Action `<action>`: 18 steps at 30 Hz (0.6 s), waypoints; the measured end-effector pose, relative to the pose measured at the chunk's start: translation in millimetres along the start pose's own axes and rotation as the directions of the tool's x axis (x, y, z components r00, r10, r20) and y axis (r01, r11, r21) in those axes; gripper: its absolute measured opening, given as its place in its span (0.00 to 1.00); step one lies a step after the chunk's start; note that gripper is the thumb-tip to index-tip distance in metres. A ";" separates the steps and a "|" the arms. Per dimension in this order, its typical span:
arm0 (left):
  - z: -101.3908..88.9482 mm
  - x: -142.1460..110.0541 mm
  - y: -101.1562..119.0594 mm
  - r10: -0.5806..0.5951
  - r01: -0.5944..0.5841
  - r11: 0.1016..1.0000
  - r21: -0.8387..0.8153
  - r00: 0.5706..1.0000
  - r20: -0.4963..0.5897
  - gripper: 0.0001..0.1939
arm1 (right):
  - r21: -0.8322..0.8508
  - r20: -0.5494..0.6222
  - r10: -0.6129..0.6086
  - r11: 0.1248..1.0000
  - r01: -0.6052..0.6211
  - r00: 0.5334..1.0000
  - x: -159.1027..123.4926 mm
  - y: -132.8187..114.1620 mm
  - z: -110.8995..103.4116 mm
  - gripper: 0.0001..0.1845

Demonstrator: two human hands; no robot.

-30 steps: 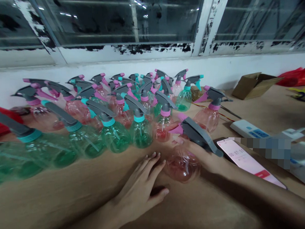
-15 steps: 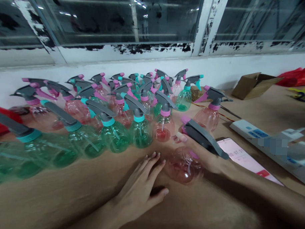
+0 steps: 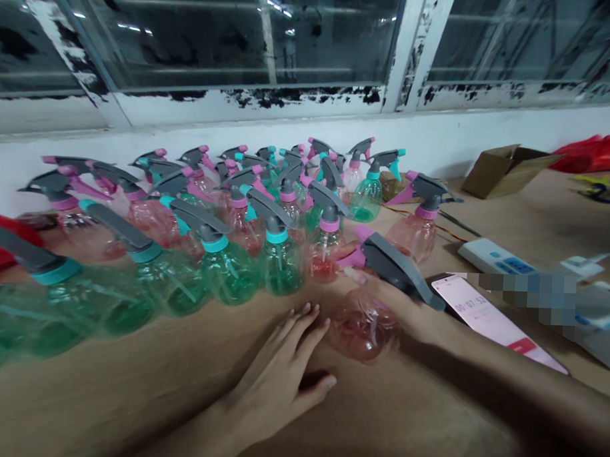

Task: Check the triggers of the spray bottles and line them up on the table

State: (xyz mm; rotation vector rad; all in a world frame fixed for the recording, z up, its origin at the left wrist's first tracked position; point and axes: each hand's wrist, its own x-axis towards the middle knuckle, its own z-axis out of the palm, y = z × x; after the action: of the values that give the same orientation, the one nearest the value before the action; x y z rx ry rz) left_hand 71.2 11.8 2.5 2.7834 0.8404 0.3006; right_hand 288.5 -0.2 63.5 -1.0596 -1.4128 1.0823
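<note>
My left hand point(image 3: 285, 361) lies flat on the table with its fingers stretched out, holding nothing. Just right of its fingertips stands a clear pink spray bottle point(image 3: 362, 334) with a grey and pink trigger head. My right hand point(image 3: 402, 304) is wrapped round this bottle's neck, under the grey head; its palm side is hidden. A pink spray bottle point(image 3: 325, 256) with red liquid sits close behind my right fingertips. To its left is a green spray bottle point(image 3: 282, 264) with a turquoise collar.
Several more pink and green spray bottles crowd toward the wall. At the right lie a phone point(image 3: 475, 308) showing a timer and a white power strip point(image 3: 491, 256). Farther back are another pink spray bottle point(image 3: 413, 232), an open cardboard box point(image 3: 501, 175) and a red bag point(image 3: 592, 153).
The spray bottle in my right hand has shifted slightly left, and its grey head has turned a little. My left hand has stayed in place.
</note>
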 end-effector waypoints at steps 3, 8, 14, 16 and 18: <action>-0.6 0.5 0.2 0.004 -0.004 1.000 0.001 1.000 0.002 0.32 | -0.003 0.041 0.000 1.000 0.000 0.999 0.2 -0.2 -2.6 0.18; -2.1 1.2 0.9 0.004 -0.004 1.000 0.008 1.000 0.012 0.32 | -0.078 0.001 -0.011 0.997 0.012 1.000 -2.9 -1.9 -6.9 0.17; -0.5 0.0 0.0 0.006 -0.006 1.000 0.011 1.000 0.001 0.32 | -0.094 -0.068 -0.061 0.994 0.054 0.996 -1.5 2.7 -2.7 0.18; 0.3 -0.4 0.0 0.009 -0.009 1.000 0.016 1.000 -0.002 0.33 | -0.108 -0.069 -0.067 0.992 0.059 0.995 -0.4 4.5 -2.5 0.17; 0.6 -0.6 0.2 0.010 -0.010 1.000 0.019 1.000 -0.008 0.32 | -0.148 -0.072 -0.101 0.985 0.090 0.992 0.4 5.4 -3.3 0.17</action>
State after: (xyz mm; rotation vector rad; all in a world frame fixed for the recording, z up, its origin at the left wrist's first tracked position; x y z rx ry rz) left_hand 71.0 11.2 1.9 2.8063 0.8359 0.3068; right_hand 292.1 1.7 58.5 -1.1134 -1.4798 0.8706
